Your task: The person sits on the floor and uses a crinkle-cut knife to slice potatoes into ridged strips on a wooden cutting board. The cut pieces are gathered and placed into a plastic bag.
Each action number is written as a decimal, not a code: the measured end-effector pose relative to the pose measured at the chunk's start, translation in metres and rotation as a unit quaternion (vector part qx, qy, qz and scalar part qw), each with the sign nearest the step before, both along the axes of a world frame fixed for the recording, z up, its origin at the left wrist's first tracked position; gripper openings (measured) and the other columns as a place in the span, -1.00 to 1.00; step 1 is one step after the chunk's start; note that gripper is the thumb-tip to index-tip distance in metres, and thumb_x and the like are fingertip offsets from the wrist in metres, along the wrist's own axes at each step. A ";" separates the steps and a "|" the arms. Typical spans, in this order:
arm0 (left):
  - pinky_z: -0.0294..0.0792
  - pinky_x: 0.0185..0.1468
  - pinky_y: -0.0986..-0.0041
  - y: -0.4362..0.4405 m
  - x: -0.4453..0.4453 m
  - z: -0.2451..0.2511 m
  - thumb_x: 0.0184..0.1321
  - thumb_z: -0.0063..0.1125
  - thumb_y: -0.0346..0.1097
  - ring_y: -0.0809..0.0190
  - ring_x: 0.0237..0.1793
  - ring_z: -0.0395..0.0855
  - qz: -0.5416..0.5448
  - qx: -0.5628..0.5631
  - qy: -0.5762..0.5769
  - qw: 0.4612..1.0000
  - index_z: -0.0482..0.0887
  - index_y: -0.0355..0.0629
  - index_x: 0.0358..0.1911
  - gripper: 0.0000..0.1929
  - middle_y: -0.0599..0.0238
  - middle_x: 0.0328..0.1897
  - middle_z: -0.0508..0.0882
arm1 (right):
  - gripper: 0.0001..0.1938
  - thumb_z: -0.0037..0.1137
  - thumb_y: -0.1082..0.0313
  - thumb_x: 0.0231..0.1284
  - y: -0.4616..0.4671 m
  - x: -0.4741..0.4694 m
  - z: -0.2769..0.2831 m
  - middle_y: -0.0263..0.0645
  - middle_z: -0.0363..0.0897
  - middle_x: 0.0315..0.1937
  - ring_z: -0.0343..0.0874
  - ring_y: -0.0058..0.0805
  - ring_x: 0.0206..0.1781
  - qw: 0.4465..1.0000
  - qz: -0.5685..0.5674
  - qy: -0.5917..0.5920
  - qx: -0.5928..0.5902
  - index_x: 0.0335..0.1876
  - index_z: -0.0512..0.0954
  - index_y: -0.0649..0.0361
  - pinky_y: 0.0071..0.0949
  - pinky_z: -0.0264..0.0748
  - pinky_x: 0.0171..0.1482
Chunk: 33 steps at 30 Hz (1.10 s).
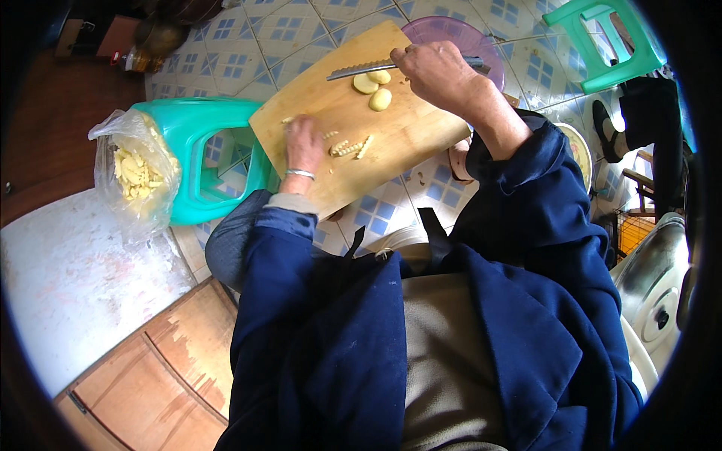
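My right hand [437, 73] grips a wavy-bladed crinkle cutter [361, 69], its blade reaching left over the wooden cutting board [395, 135]. Just under the blade lie several peeled potato pieces [380, 100]. My left hand [304, 146] is low over the left part of the board, blurred, with a few pale crinkle-cut potato strips [350, 149] to its right and a small piece at its fingers. Whether it holds anything cannot be told. An open clear plastic bag [104, 163] filled with crinkle-cut potato [135, 175] rests at the left end of a green plastic stool [186, 113].
A pink plastic basin [491, 42] stands on the tiled floor beyond the board. Another green stool [592, 84] is at the upper right, near another person's dark-clad leg [651, 124]. A metal lid [654, 293] lies at the right, a white-topped cabinet [84, 270] at the left.
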<state>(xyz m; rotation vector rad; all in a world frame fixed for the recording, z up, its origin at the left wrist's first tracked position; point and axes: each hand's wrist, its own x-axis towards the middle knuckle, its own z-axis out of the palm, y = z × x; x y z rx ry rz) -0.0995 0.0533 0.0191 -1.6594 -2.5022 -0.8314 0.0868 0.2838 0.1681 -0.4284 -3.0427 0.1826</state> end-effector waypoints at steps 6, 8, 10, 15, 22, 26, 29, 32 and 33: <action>0.24 0.03 0.17 -0.003 -0.039 -0.019 -0.02 0.08 -0.38 -0.07 -0.06 0.40 0.133 -0.151 0.027 0.979 0.57 -0.18 -0.28 -0.81 0.04 -0.15 0.49 | -0.85 -0.02 0.46 0.01 -0.002 -0.004 -0.004 -0.18 0.60 -0.44 0.63 -0.26 -0.27 1.000 0.007 0.003 0.019 -0.28 0.52 0.20 -0.36 0.51 -0.27; 0.26 0.00 0.15 0.001 -0.026 -0.021 0.03 0.06 -0.36 -0.07 -0.09 0.41 0.097 -0.147 -0.054 0.983 0.56 -0.19 -0.28 -0.83 0.01 -0.20 0.50 | -0.88 -0.02 0.43 0.02 -0.005 -0.005 -0.005 -0.22 0.61 -0.44 0.63 -0.31 -0.29 1.000 0.020 -0.003 0.018 -0.33 0.53 0.17 -0.42 0.50 -0.32; 0.28 -0.02 0.15 0.001 -0.006 -0.019 0.04 0.08 -0.31 -0.08 -0.10 0.42 0.087 -0.157 -0.146 0.973 0.56 -0.20 -0.30 -0.82 0.01 -0.25 0.51 | -0.89 -0.02 0.42 0.01 -0.015 -0.006 -0.007 -0.25 0.62 -0.45 0.64 -0.36 -0.30 0.999 0.040 -0.025 0.025 -0.35 0.54 0.15 -0.45 0.49 -0.35; 0.30 -0.03 0.13 0.013 0.039 -0.002 -0.07 0.22 -0.13 -0.11 -0.07 0.40 0.034 -0.182 -0.175 0.967 0.50 -0.21 -0.20 -0.60 -0.05 -0.16 0.45 | -0.89 0.00 0.44 -0.02 -0.026 -0.009 -0.006 -0.19 0.61 -0.45 0.64 -0.30 -0.33 0.994 0.108 -0.005 0.004 -0.38 0.55 0.20 -0.42 0.52 -0.35; 0.32 0.00 0.10 0.027 0.062 0.013 -0.20 0.23 -0.22 -0.19 -0.05 0.38 0.076 -0.257 -0.082 0.960 0.40 -0.22 -0.13 -0.51 -0.11 -0.08 0.36 | -0.82 -0.01 0.50 -0.05 -0.013 -0.001 -0.005 -0.16 0.55 -0.54 0.62 -0.25 -0.40 0.998 0.066 -0.009 -0.001 -0.27 0.47 0.27 -0.37 0.49 -0.40; 0.35 -0.03 0.11 0.030 0.066 0.009 -0.21 0.14 -0.33 -0.22 -0.10 0.41 0.085 -0.248 -0.043 0.964 0.42 -0.22 -0.19 -0.60 -0.10 -0.12 0.38 | -0.84 -0.02 0.49 -0.05 -0.015 -0.001 -0.005 -0.17 0.54 -0.59 0.62 -0.26 -0.44 0.997 0.074 0.002 0.021 -0.29 0.48 0.27 -0.39 0.48 -0.46; 0.36 -0.05 0.12 0.032 0.064 0.005 -0.18 0.13 -0.39 -0.20 -0.13 0.43 0.060 -0.252 -0.023 0.966 0.45 -0.21 -0.21 -0.65 -0.09 -0.14 0.39 | -0.84 -0.02 0.49 -0.04 -0.014 -0.001 -0.005 -0.17 0.54 -0.59 0.62 -0.26 -0.45 0.997 0.076 0.004 0.023 -0.29 0.48 0.27 -0.39 0.48 -0.47; 0.37 -0.05 0.13 0.034 0.060 0.001 -0.14 0.12 -0.46 -0.17 -0.12 0.44 0.028 -0.279 -0.015 0.960 0.47 -0.19 -0.23 -0.70 -0.08 -0.15 0.40 | -0.84 -0.02 0.49 -0.04 -0.014 -0.001 -0.006 -0.17 0.54 -0.59 0.62 -0.27 -0.44 0.997 0.080 0.000 0.023 -0.28 0.48 0.28 -0.39 0.49 -0.46; 0.37 -0.05 0.12 0.034 0.060 0.000 -0.14 0.12 -0.47 -0.16 -0.13 0.45 0.031 -0.284 -0.007 0.958 0.47 -0.20 -0.23 -0.70 -0.08 -0.15 0.40 | -0.84 -0.02 0.49 -0.03 -0.015 -0.001 -0.006 -0.17 0.54 -0.59 0.62 -0.27 -0.44 0.996 0.083 0.001 0.026 -0.28 0.48 0.28 -0.39 0.49 -0.46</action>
